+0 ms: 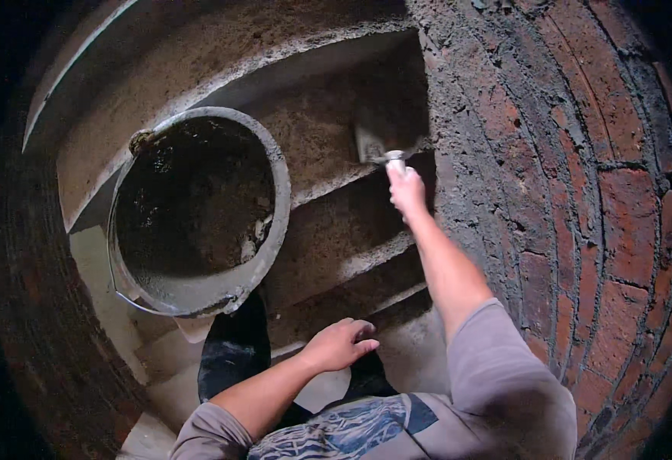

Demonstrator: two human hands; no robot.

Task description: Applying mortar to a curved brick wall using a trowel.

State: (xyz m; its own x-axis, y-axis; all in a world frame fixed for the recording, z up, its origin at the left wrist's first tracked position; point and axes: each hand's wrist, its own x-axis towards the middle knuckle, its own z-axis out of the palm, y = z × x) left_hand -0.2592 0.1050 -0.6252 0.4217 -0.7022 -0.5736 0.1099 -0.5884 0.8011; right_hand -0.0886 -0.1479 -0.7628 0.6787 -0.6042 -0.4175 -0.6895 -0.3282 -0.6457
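My right hand (408, 192) is closed round the pale handle of a trowel (370, 146). The trowel's flat metal blade is over a stair tread, close to where the steps meet the brick wall. Low in the middle, my left hand (341, 344) hangs over my leg with nothing in it, fingers loosely bent and thumb apart. A large round bucket (281, 192) stands on the steps to the left, its rim crusted with grey mortar. Dark, wet-looking mortar (190, 199) lies inside it, mostly in shadow.
Concrete steps (305, 146) with rough, dusty edges rise ahead of me. On the right is a red brick wall (624, 218), smeared with grey mortar (466, 153) along the stairs. Another brick wall (37, 307) closes off the left. The bucket's wire handle (112, 268) hangs down its left side.
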